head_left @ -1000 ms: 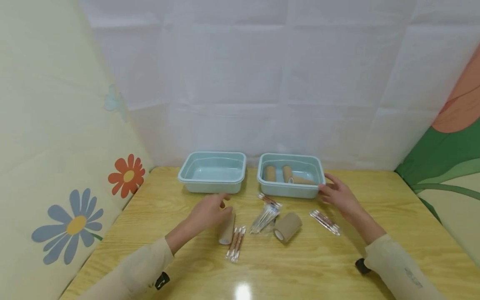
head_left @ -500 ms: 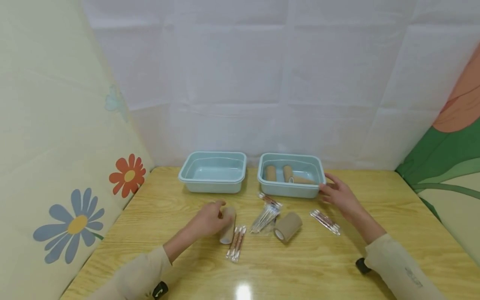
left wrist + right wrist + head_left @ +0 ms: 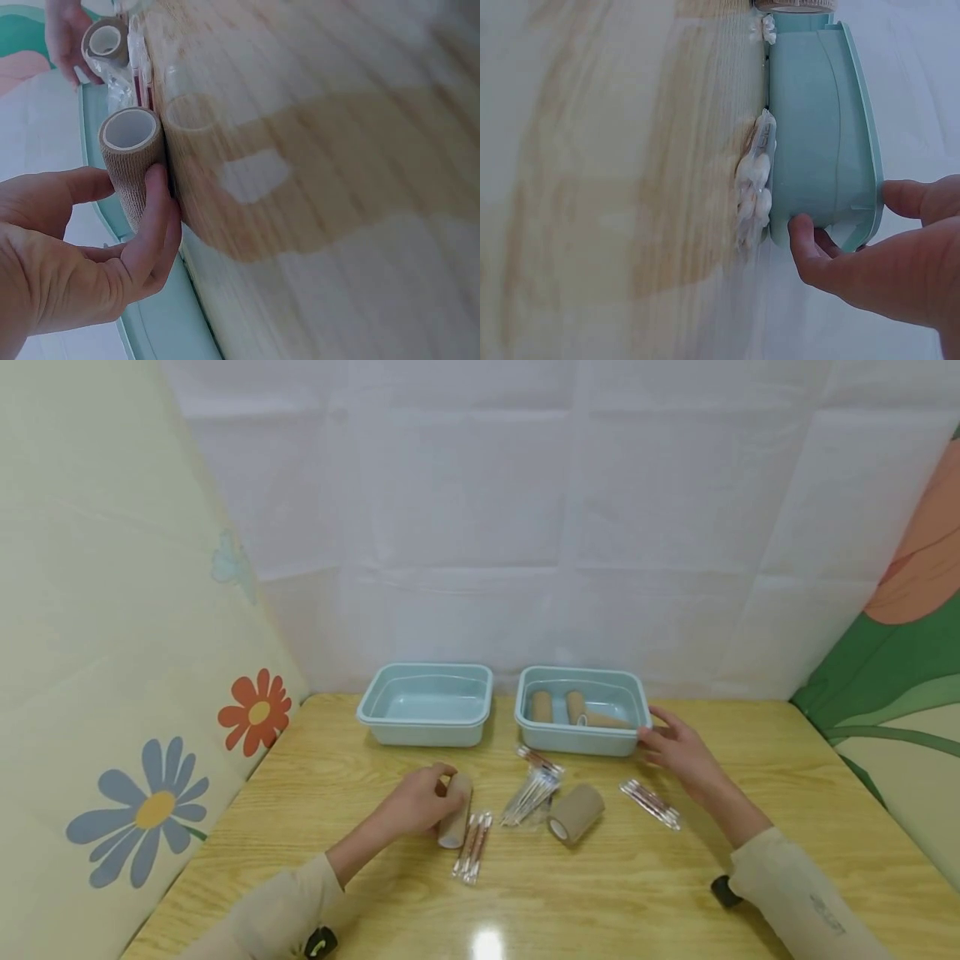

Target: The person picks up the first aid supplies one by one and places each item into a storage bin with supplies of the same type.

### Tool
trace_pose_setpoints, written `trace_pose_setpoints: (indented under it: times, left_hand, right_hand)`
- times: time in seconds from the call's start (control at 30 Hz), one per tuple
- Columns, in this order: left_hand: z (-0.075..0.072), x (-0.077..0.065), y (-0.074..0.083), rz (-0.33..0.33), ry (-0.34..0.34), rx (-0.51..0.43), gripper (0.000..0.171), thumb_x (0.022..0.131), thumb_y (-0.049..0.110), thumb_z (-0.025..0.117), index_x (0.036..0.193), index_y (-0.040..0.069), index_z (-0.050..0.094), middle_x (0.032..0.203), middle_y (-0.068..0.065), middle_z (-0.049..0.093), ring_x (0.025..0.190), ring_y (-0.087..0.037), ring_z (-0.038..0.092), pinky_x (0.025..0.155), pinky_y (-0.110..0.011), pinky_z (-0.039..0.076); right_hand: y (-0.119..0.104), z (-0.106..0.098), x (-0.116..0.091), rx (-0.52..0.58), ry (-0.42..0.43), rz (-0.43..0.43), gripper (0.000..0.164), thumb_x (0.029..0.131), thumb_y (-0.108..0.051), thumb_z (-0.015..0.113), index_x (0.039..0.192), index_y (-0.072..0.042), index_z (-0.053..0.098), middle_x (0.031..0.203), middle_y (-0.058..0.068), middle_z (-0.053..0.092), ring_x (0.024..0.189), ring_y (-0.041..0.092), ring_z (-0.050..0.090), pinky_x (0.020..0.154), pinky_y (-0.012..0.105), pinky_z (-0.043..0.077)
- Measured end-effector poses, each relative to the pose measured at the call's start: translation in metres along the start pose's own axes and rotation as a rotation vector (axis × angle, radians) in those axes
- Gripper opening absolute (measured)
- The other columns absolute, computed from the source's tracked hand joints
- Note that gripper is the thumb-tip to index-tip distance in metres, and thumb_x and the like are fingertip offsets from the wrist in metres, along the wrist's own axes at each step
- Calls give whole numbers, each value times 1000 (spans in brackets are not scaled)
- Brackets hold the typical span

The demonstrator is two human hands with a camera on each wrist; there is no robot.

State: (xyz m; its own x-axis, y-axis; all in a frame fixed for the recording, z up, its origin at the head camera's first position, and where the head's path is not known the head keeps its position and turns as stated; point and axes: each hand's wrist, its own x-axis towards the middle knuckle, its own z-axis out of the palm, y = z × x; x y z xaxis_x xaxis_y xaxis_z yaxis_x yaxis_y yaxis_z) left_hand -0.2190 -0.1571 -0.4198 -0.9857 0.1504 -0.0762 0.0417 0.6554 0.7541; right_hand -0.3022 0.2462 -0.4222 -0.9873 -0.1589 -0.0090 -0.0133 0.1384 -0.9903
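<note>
My left hand (image 3: 414,802) holds a tan bandage roll (image 3: 454,825) near the middle of the table. In the left wrist view, its thumb and fingers lie on opposite sides of the roll (image 3: 133,161), whose white core faces the camera. At the right end of the light-blue plastic tub (image 3: 577,742), my right hand (image 3: 684,758) grips the corner. The right wrist view has the thumb at the rim and bent fingers against the wall of that tub (image 3: 810,127). Several tan bandage rolls (image 3: 542,707) lie inside it.
A second light-blue tub (image 3: 425,735) stands to the left, with nothing visible inside. Brown-stemmed swab packets lie beside the held roll (image 3: 472,847) and at right (image 3: 650,804). Between them are a clear swab bag (image 3: 532,797) and another bandage roll (image 3: 576,815). White cloth (image 3: 465,527) hangs behind.
My left hand has come down and slightly left, from over the bandage roll's far end to a hold around its side. The right hand stays at the tub's corner.
</note>
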Motion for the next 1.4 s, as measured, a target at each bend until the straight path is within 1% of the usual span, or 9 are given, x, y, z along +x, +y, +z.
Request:
trace_pose_setpoints:
  times: [0.13, 0.33, 0.4, 0.5, 0.6, 0.8, 0.93, 1.23, 1.4]
  left_hand:
    - [2, 1, -2, -20, -8, -43, 50, 94, 14, 69, 137, -7, 53, 96, -15, 62, 65, -22, 64, 52, -35, 57]
    - [1, 3, -1, -32, -17, -39, 50, 95, 15, 69, 139, -5, 54, 97, -15, 62, 63, -22, 64, 53, -36, 57]
    - [0, 4, 0, -26, -19, -24, 49, 95, 16, 69, 138, -3, 55, 96, -14, 62, 61, -22, 63, 52, -36, 56]
    - [-1, 6, 1, 3, -16, 11, 48, 95, 16, 69, 138, -2, 56, 94, -12, 63, 58, -21, 62, 50, -35, 54]
    - [-3, 7, 3, 24, -11, 26, 49, 95, 17, 69, 138, -2, 56, 93, -12, 63, 56, -20, 61, 51, -35, 53]
    - [-7, 11, 5, 25, -10, 8, 53, 95, 18, 70, 141, -2, 55, 97, -13, 63, 57, -21, 62, 52, -36, 54]
    - [-8, 16, 7, 36, -1, 20, 52, 95, 19, 69, 140, -1, 55, 100, -14, 64, 56, -21, 62, 53, -35, 54]
    - [-8, 27, 23, 118, -1, 33, 53, 95, 18, 65, 142, -3, 53, 98, -13, 66, 57, -20, 62, 50, -36, 54]
    - [-5, 33, 33, 138, -6, 13, 53, 93, 18, 64, 141, -3, 55, 98, -12, 67, 61, -20, 63, 51, -36, 55]
  right_hand:
    - [0, -1, 0, -4, 4, 4, 69, 107, -18, 54, 162, -2, 16, 150, 39, 34, 131, 48, 46, 104, 50, 44]
    - [-1, -1, 0, -11, 6, 19, 68, 107, -19, 54, 162, -2, 18, 150, 38, 35, 129, 47, 48, 104, 50, 44]
    - [-1, -1, -1, -8, 4, 17, 68, 107, -18, 54, 162, -2, 17, 150, 38, 35, 129, 47, 48, 104, 50, 43]
    - [-1, -1, -1, -2, 2, 14, 67, 107, -17, 54, 162, -2, 17, 149, 38, 35, 129, 48, 48, 105, 51, 43]
    - [0, 0, -1, -3, -2, 12, 67, 107, -18, 54, 162, -2, 17, 149, 38, 36, 129, 47, 49, 105, 51, 43]
    - [-1, 2, -1, -2, -13, 2, 67, 107, -17, 53, 162, -1, 17, 149, 38, 36, 129, 47, 49, 105, 53, 43]
    - [-1, 1, -1, 4, -14, 0, 67, 108, -17, 53, 162, -1, 17, 149, 38, 36, 129, 47, 49, 105, 53, 42]
    - [0, -1, 0, -7, -4, -8, 65, 108, -17, 52, 161, -1, 19, 147, 38, 38, 125, 45, 53, 104, 52, 43]
    - [1, -1, 1, -12, -3, -14, 66, 107, -17, 53, 161, 0, 19, 147, 39, 39, 125, 45, 53, 103, 51, 44]
